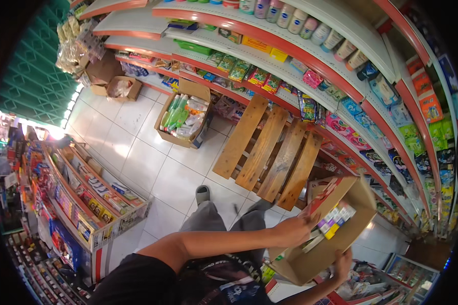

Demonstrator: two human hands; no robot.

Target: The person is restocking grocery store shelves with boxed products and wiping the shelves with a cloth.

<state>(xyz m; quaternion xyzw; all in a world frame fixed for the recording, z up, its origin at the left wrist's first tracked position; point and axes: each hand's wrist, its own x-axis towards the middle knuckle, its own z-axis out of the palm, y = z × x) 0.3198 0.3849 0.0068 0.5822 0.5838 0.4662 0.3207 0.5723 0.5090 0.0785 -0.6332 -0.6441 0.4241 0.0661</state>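
Observation:
Both hands hold an open cardboard box point(316, 263) to the right of my body, tilted so its inside faces up. My left hand point(299, 230) grips the near-left wall, which bears red print. Under the opposite lower side, my right hand point(342, 264) supports the box with its fingers against the cardboard. Several small cartons point(336, 221) in white, purple and yellow lie together inside. What they contain cannot be seen. Just beyond the box stands a low slatted wooden stool or pallet point(257, 167).
Long white shelves point(290, 63) with red edges curve along the far side, stocked with bottles and packets. A cardboard box of bottles point(185, 118) sits on the tiled floor point(145, 160). A smaller carton point(124, 88) is further left. A tiered goods rack point(99, 225) stands at left.

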